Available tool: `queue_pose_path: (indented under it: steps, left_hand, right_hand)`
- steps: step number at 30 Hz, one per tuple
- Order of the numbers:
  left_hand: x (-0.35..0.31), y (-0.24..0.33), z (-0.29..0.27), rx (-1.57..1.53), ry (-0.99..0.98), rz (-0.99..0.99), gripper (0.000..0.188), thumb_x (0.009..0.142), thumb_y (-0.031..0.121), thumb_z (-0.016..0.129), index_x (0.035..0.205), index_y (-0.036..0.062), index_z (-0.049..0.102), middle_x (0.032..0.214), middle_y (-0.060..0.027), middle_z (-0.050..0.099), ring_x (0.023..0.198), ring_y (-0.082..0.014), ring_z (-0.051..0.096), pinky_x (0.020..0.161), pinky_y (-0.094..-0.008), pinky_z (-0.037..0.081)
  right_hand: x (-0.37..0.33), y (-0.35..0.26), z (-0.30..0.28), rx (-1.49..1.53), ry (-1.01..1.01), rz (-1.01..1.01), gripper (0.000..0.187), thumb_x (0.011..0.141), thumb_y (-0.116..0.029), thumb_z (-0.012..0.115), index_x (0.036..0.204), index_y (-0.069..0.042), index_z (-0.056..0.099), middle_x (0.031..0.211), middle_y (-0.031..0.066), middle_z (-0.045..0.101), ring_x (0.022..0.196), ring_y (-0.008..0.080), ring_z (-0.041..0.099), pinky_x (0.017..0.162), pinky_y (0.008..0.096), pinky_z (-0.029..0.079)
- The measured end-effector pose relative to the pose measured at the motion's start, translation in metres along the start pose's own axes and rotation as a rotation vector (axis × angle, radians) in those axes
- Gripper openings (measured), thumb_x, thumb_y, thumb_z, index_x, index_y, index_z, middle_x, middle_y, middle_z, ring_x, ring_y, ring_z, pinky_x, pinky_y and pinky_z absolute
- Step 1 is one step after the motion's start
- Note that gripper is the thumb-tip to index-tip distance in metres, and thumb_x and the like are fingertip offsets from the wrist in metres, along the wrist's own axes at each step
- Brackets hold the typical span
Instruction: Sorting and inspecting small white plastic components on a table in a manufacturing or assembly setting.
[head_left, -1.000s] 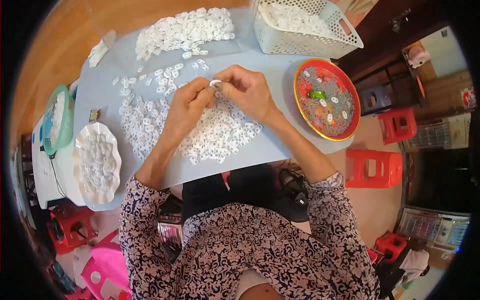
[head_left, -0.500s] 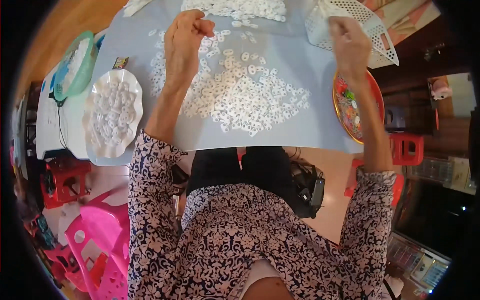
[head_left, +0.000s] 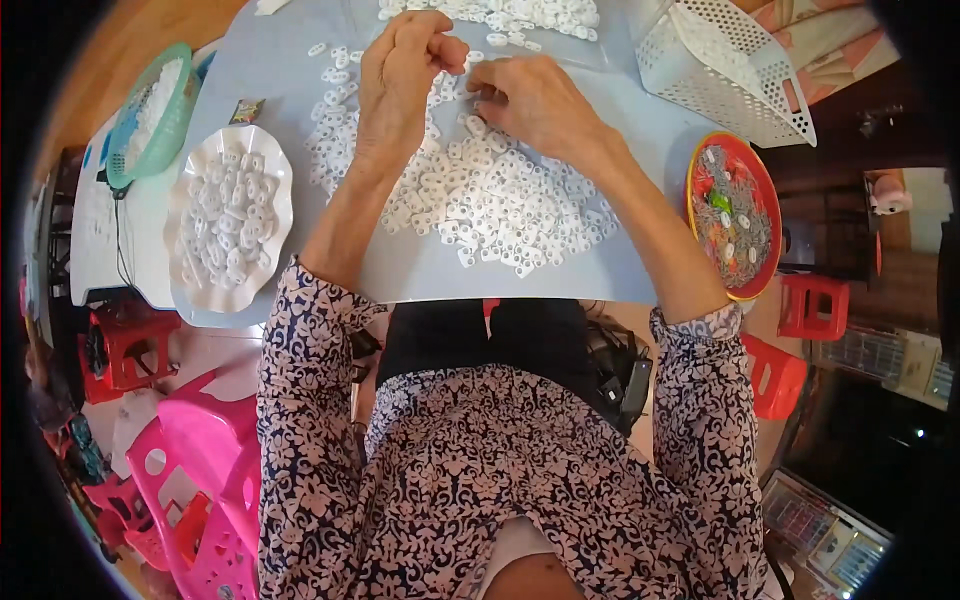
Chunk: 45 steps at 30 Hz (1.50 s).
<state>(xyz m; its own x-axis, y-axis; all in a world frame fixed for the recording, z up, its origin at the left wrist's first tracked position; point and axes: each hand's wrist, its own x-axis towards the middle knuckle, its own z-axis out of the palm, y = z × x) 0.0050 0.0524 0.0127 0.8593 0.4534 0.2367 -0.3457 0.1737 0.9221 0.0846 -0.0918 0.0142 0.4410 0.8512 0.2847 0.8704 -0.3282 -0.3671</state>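
Many small white plastic pieces with holes point(head_left: 510, 215) lie spread in a loose heap on the pale table in front of me. Over the far left part of that heap is my left hand point(head_left: 405, 90), its fingers curled together; whatever is in them is too small or hidden to make out. Close by on its right, my right hand point(head_left: 540, 105) hovers low above the pieces. Its thumb and fingers are bent into a pinch that points toward the left hand, with a small gap between the two. What the right fingertips hold, if anything, cannot be made out.
A scalloped white dish point(head_left: 275, 165) of white pieces stands at left, near a green basket point(head_left: 180, 110). At right are a red bowl point(head_left: 772, 225) of thin greyish and coloured bits and a perforated white basket point(head_left: 690, 75). A pink chair point(head_left: 205, 440) stands lower left.
My right hand has swung left, from beside the white basket and red bowl to near my left hand. The left hand stays curled in much the same place. The view has shifted slightly.
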Motion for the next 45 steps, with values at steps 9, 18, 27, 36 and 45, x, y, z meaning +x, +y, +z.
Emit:
queue_pose_path:
  steps: [9,18,27,36,45]
  left_hand:
    - [0.000,-0.006,0.002,0.137,-0.031,0.024,0.029,0.090,0.024,0.044,0.093,-0.0008,0.058,0.072,-0.0066,0.060,0.068,-0.0125,0.053,0.069,-0.0258,0.042]
    - [-0.013,-0.009,0.014,0.255,-0.226,-0.101,0.029,0.090,0.023,0.046,0.084,-0.0010,0.060,0.070,-0.0053,0.059,0.066,-0.0114,0.053,0.064,-0.0244,0.044]
    - [-0.015,-0.015,0.017,-0.292,-0.423,-0.515,0.031,0.094,0.022,0.044,0.087,-0.0050,0.055,0.069,-0.0079,0.056,0.067,-0.0163,0.053,0.064,-0.0288,0.043]
    - [-0.021,-0.016,0.024,-0.221,-0.304,-0.432,0.017,0.089,0.011,0.050,0.085,-0.0019,0.060,0.070,-0.0063,0.058,0.069,-0.0152,0.053,0.065,-0.0283,0.043]
    - [-0.025,-0.023,0.024,0.217,-0.374,-0.144,0.018,0.089,0.011,0.051,0.089,-0.0009,0.063,0.071,-0.0041,0.064,0.066,-0.0083,0.053,0.064,-0.0226,0.044]
  right_hand:
    - [0.000,0.006,0.007,0.151,-0.054,0.006,0.021,0.075,-0.002,0.060,0.096,-0.001,0.063,0.079,0.0154,0.066,0.071,0.0280,0.064,0.068,0.0344,0.051]
    - [-0.023,0.015,-0.010,0.915,0.345,0.173,0.018,0.083,0.001,0.057,0.099,0.002,0.065,0.084,0.0053,0.067,0.081,0.0100,0.063,0.070,0.0236,0.051]
    - [-0.037,0.001,-0.019,0.652,0.410,0.088,0.010,0.080,0.000,0.061,0.089,0.000,0.066,0.082,0.0038,0.066,0.074,0.0103,0.061,0.070,0.0237,0.049]
    - [-0.052,0.008,-0.011,0.767,0.449,0.155,0.010,0.082,-0.001,0.062,0.091,-0.001,0.066,0.081,0.0025,0.066,0.074,0.0098,0.060,0.067,0.0231,0.048]
    - [-0.050,-0.001,-0.022,0.715,0.295,0.294,0.011,0.082,-0.008,0.065,0.087,0.002,0.066,0.074,0.0026,0.065,0.068,0.0062,0.057,0.061,0.0206,0.047]
